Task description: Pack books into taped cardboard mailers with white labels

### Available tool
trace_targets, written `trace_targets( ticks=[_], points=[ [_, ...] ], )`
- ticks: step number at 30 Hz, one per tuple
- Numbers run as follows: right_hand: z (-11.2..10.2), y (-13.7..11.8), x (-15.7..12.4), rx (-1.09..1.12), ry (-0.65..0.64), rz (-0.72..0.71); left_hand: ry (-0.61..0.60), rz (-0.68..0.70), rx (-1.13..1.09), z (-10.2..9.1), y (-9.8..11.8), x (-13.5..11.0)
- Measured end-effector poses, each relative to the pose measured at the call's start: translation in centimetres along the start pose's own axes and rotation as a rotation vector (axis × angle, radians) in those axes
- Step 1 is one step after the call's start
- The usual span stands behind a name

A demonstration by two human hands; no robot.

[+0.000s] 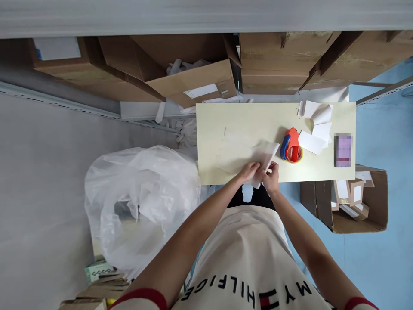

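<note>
Both hands are at the front edge of a pale yellow table (238, 120), over the person's lap. My left hand (249, 172) is closed on a thin white sheet (268, 154), which looks folded and may be a soft packing bag. The fingers of my right hand (271, 177) pinch the right side of the same sheet. Part of the sheet hangs below the table edge between the hands. To the right of my right hand stands a red and blue tape dispenser (292, 145) with a yellow-edged roll. White paper slips (312, 142) lie beyond it.
A phone-like purple item (343, 150), blurred out, lies at the table's right end. Below it stands an open carton (376, 219) holding several small labelled boxes. A large clear plastic bag (145, 185) is at the left. Cardboard boxes (271, 60) line the shelf behind the table.
</note>
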State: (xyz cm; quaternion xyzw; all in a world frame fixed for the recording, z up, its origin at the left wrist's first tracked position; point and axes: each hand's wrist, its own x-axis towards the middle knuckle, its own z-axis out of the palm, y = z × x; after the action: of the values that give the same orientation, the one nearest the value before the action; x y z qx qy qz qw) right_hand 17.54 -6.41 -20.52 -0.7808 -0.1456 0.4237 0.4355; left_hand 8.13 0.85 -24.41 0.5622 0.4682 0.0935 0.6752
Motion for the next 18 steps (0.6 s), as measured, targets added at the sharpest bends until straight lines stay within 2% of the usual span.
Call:
trace_targets(
  ticks=[6, 9, 12, 15, 18],
  points=[
    [2.8, -0.1, 0.5, -0.058, -0.175, -0.093, -0.116, -0.014, -0.298, -4.0, 1.3, -0.8],
    [2.6, 1.1, 0.8, -0.106, -0.198, -0.144, -0.021, -0.002, -0.213, -5.3, 1.3, -1.0],
    [1.6, 2.9, 1.2, -0.190, -0.073, -0.159, 0.124, -0.051, -0.077, -6.2, 0.5, -0.8],
    [1.3, 4.2, 1.6, -0.122, -0.071, -0.044, 0.203, -0.113, -0.010, -6.5, -0.6, -0.7],
    [1.7, 4.4, 2.0, 0.012, -0.101, 0.054, 0.220, -0.121, 0.070, -6.0, -1.5, -1.4]
  ],
)
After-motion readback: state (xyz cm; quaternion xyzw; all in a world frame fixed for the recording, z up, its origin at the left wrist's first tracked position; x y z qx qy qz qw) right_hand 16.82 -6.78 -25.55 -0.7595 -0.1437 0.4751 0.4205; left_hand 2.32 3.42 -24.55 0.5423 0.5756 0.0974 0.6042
